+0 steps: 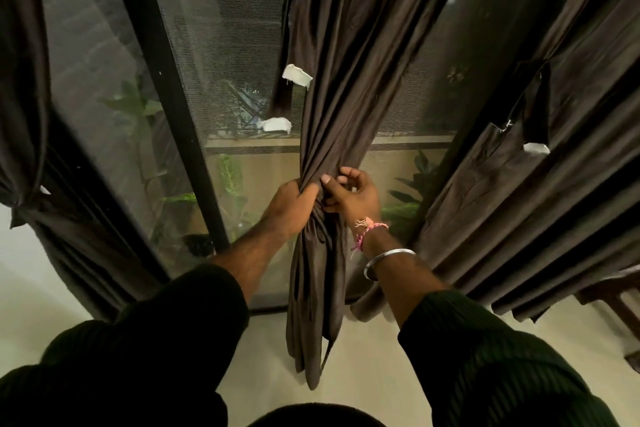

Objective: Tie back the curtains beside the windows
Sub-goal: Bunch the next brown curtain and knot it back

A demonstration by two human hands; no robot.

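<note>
Left grip [292,206] squeezes the gathered curtain [346,80]; right grip [351,196], just beside it, pinches a fold (fingers curled). Window [214,45] lies behind both.

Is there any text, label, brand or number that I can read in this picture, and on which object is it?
No readable text is in view.
White tags on the middle curtain: no print visible on them.
White tag on the right curtain: no print visible either.
</note>
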